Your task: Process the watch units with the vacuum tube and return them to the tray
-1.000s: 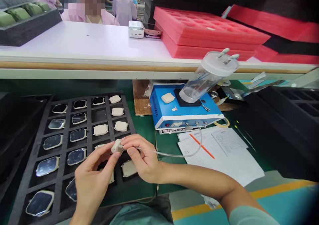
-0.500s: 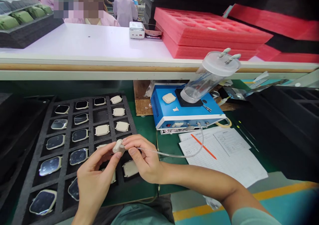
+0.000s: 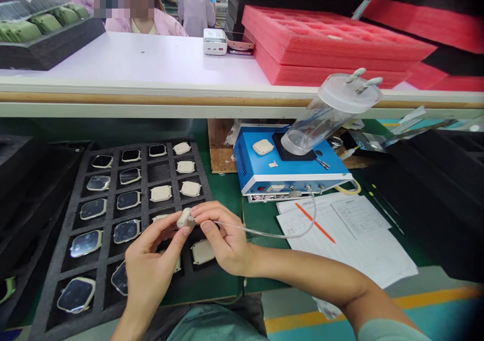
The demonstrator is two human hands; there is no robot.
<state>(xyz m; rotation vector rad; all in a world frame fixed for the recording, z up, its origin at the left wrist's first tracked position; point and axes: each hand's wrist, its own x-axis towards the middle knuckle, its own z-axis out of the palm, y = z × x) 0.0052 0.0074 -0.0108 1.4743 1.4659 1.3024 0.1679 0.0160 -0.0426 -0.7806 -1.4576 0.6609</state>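
Observation:
Between thumb and fingers, my left hand (image 3: pixel 153 263) grips a small beige watch case (image 3: pixel 185 217), seen edge-on. My right hand (image 3: pixel 229 243) pinches the end of a clear thin tube (image 3: pixel 264 233) against the side of that case; the contact is partly hidden by the fingers. From there the tube loops right to the front of a blue box (image 3: pixel 247 149). Under both hands lies a black foam tray (image 3: pixel 108 219), with dark-screened watches in its left columns and beige cases in its right ones. Another beige case (image 3: pixel 262 147) rests on the blue box.
A clear cylinder (image 3: pixel 321 122) with a white lid leans on the box. Printed sheets (image 3: pixel 363 250) and an orange strip (image 3: pixel 315 223) lie to the right. Above runs a white shelf (image 3: pixel 159 64) bearing red foam trays (image 3: pixel 302 51). People in pink sit or stand beyond.
The whole view has shifted slightly, so things appear a little further right. Both hands keep the same hold on the watch case and tube.

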